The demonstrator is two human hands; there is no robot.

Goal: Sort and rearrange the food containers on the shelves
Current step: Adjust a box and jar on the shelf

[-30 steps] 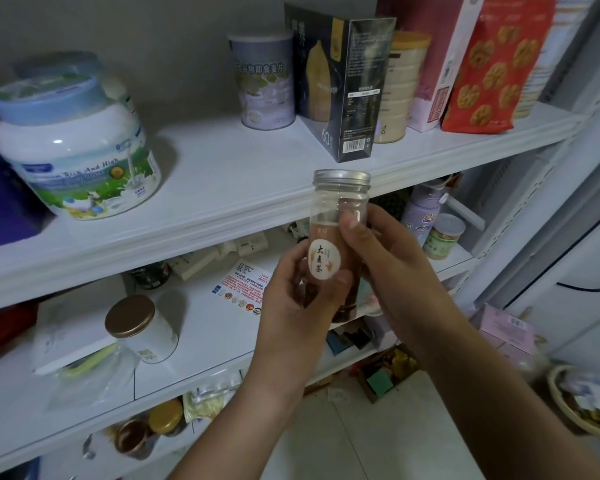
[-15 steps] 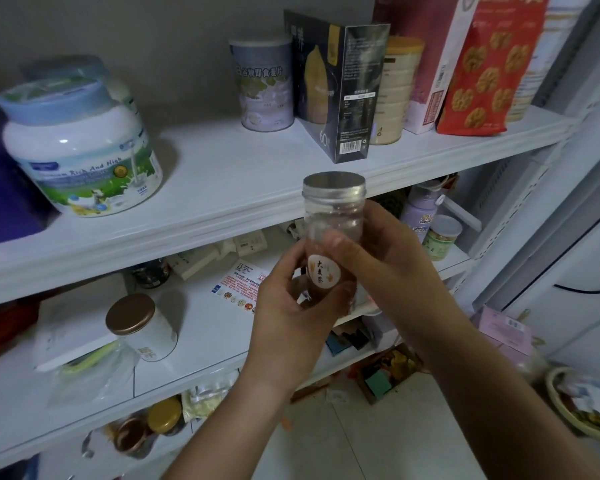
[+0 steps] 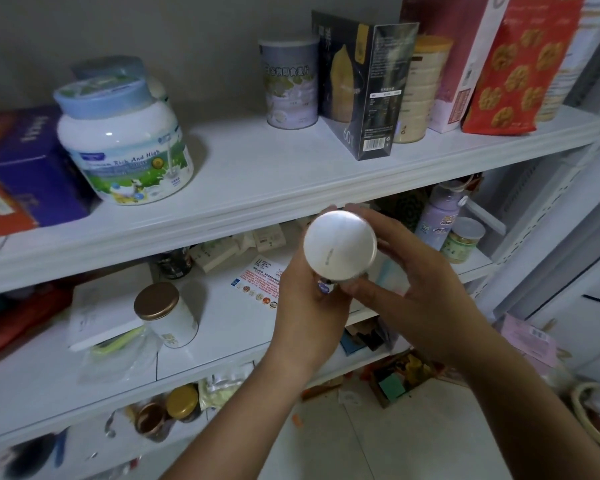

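Silver-lidded jar (image 3: 340,249) held in mid-air by both grips, in front of the gap between two shelves.
It tips its lid toward the camera. The left grip (image 3: 310,306) clasps the body from the left and the right grip (image 3: 414,292) curls round it from the right. Behind, the upper shelf (image 3: 257,174) carries a white milk-powder tub (image 3: 125,147), a grey tin (image 3: 290,84) and a black box (image 3: 364,88). The middle shelf (image 3: 222,323) holds a bronze-lidded white jar (image 3: 168,315).

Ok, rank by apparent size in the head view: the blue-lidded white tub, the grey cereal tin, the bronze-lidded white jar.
1. blue-lidded white tub
2. grey cereal tin, which stands farther back, so it may be bigger than it looks
3. bronze-lidded white jar
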